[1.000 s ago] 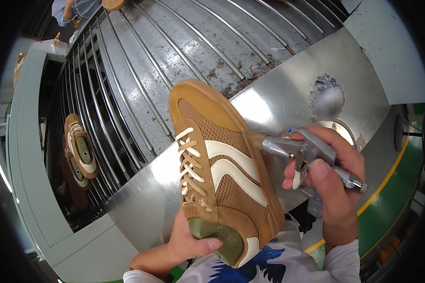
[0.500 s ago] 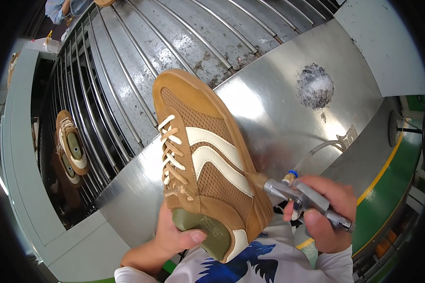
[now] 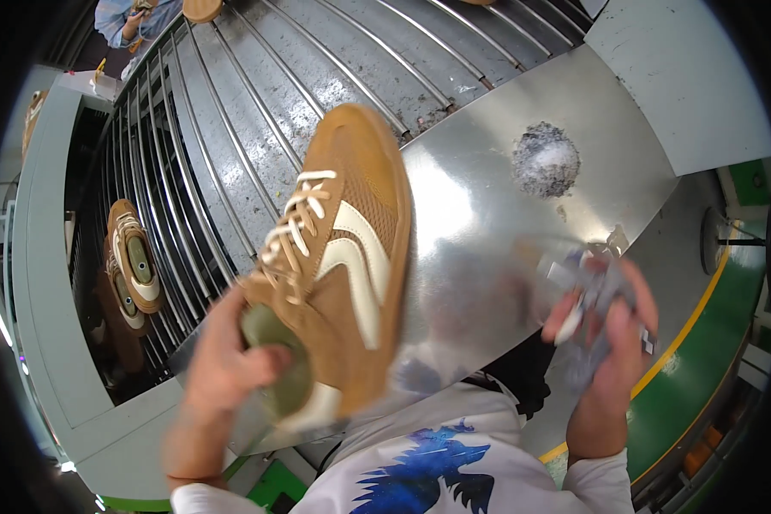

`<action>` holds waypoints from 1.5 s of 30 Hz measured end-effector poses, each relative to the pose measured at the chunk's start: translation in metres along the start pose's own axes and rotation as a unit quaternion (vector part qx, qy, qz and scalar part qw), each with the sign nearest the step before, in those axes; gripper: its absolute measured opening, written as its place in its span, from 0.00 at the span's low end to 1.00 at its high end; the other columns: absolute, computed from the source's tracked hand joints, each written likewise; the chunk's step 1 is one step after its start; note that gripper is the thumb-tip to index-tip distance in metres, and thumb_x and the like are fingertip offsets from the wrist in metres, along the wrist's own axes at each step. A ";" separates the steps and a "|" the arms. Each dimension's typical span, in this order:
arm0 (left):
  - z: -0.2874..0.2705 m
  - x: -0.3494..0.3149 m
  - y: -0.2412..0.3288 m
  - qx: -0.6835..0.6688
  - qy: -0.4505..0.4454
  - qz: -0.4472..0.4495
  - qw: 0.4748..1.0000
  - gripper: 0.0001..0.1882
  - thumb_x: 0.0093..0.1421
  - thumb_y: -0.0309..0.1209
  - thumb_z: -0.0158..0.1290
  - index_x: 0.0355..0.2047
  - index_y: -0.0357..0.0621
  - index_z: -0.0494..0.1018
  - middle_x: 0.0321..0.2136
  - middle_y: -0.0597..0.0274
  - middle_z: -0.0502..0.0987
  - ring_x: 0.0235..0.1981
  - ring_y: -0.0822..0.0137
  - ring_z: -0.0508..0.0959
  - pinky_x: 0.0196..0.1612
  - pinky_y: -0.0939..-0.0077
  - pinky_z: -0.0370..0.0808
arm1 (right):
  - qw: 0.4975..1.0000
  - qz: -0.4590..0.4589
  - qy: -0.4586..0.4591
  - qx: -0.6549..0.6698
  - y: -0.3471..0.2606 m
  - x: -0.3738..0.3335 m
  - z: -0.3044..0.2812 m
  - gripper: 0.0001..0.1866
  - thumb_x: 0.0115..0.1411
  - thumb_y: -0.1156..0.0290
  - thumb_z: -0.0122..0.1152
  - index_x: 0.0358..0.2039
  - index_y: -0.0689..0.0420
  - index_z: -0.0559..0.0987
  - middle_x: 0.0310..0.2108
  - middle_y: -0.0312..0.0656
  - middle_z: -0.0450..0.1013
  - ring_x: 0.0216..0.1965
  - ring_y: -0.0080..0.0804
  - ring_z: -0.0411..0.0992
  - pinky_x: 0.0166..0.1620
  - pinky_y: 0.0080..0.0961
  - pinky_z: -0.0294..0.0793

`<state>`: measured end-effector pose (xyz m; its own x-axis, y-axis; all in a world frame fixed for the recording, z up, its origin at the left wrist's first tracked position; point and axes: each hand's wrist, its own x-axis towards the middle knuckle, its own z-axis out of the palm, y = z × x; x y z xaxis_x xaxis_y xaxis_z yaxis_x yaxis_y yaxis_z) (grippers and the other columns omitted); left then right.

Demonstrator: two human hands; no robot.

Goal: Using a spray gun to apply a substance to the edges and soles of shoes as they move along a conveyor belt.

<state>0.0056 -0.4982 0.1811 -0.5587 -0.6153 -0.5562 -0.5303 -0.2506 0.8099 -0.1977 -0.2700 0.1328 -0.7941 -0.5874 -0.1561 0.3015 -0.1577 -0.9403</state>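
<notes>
A tan-brown sneaker with cream curved stripes, cream and tan laces and a gum sole is held up at the middle, toe pointing away. My left hand grips it at the heel end, thumb over the olive-green insert in its opening. Off to the right, apart from the shoe, my right hand is closed around a silver metal spray gun. Motion blurs the gun and both hands. Its nozzle end points to the upper left, over the metal sheet.
A shiny metal sheet lies beneath, with a grey-white residue patch. Beyond it runs a conveyor of metal rods. Another pair of brown sneakers rests on rods at left. Another person's hand shows at the top left.
The shoe has moved left and tilted, carried by my left hand. My right hand has drawn the spray gun away from the shoe's side, to the right and slightly farther off.
</notes>
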 end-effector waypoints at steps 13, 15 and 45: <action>-0.019 0.000 -0.010 0.526 -0.031 0.468 0.710 0.14 0.49 0.24 0.56 0.38 0.40 0.76 0.43 0.52 0.76 0.48 0.56 0.75 0.55 0.60 0.68 | 0.992 0.064 -0.079 -0.076 -0.021 0.062 0.002 0.25 0.56 0.60 0.53 0.47 0.69 0.71 0.25 0.43 0.73 0.24 0.26 0.73 0.24 0.13 0.66; -0.018 0.002 -0.011 0.512 -0.018 0.470 0.719 0.12 0.51 0.28 0.55 0.38 0.43 0.76 0.43 0.56 0.77 0.48 0.60 0.76 0.55 0.63 0.68 | 0.985 0.087 -0.128 -0.075 -0.023 0.062 0.043 0.25 0.55 0.60 0.54 0.46 0.69 0.71 0.25 0.43 0.73 0.24 0.26 0.73 0.25 0.14 0.68; -0.033 0.002 -0.045 0.466 0.006 0.518 0.717 0.08 0.58 0.33 0.52 0.37 0.49 0.76 0.43 0.63 0.77 0.47 0.65 0.76 0.55 0.68 0.67 | 0.940 -0.029 -0.242 -0.240 -0.012 0.055 0.145 0.28 0.56 0.53 0.58 0.36 0.73 0.71 0.24 0.52 0.72 0.17 0.28 0.72 0.19 0.19 0.71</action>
<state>0.0493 -0.5124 0.1493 -0.9583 -0.1177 0.2605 -0.0327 0.9505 0.3091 -0.1688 -0.4153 0.1794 -0.4340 -0.8993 -0.0538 -0.1005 0.1077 -0.9891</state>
